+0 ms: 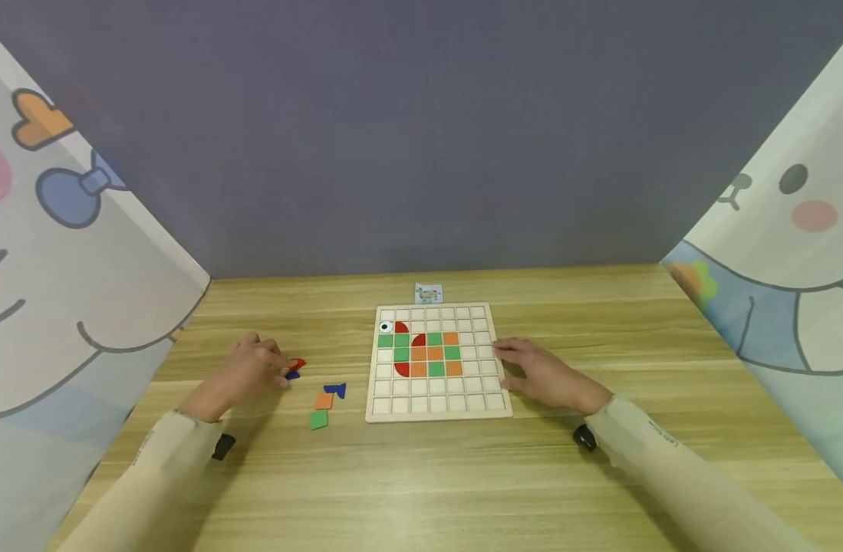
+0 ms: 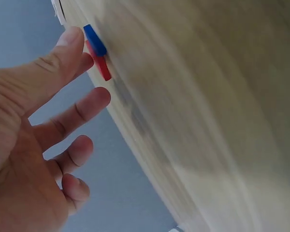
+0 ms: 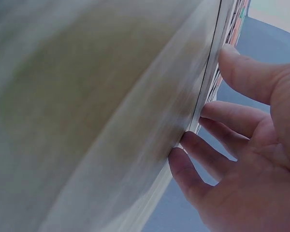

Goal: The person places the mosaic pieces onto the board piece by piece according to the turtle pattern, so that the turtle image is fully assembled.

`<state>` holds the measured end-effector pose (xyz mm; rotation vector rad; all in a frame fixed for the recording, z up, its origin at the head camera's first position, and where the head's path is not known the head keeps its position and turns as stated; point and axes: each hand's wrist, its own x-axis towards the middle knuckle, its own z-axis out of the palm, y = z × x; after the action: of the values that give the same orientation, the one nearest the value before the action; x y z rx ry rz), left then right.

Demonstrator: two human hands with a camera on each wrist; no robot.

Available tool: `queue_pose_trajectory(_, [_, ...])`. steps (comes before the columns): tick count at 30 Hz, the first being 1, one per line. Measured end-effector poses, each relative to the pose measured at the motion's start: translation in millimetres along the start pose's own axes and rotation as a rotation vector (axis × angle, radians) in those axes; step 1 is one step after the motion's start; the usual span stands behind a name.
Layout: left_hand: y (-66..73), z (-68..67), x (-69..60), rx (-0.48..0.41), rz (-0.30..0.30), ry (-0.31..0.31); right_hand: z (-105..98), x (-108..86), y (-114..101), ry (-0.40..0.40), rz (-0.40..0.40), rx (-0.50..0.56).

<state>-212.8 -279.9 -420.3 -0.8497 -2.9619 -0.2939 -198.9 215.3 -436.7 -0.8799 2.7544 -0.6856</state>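
Note:
My left hand [image 1: 251, 364] reaches down at the left of the table, its index fingertip at a small red piece [image 1: 300, 363] beside a blue piece [image 1: 293, 376]. In the left wrist view the thumb is close to the blue piece [image 2: 95, 40]; thumb and index stand apart, and the other fingers are loosely bent. A wooden grid board [image 1: 438, 415] holds green, orange and red pieces and a white eye tile [image 1: 386, 327]. At its right edge rests my right hand [image 1: 541, 373], with thumb and fingertips touching the board's side [image 3: 207, 82] in the right wrist view.
Between my left hand and the board lie an orange square [image 1: 324, 401], a green square [image 1: 318, 419] and dark blue shapes [image 1: 340, 390]. A small picture card [image 1: 429, 293] is behind the board. A grey panel [image 1: 421, 138] stands along the table's back.

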Motion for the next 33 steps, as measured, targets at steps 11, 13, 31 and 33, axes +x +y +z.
queue_pose_trajectory(11, [3.2,8.9,16.6,-0.041,0.022,0.006,0,-0.3,0,0.002,0.012,0.004])
queue_pose_trajectory(13, [5.0,10.0,21.4,-0.034,0.025,0.004,0,-0.1,0,-0.001,0.016,0.007])
queue_pose_trajectory(31, [11.8,14.8,42.3,0.014,0.017,0.001,0,0.6,-1,-0.013,0.016,0.009])
queue_pose_trajectory(33, [13.1,15.0,42.2,0.020,0.014,0.003,0,0.7,0,-0.013,0.014,0.005])
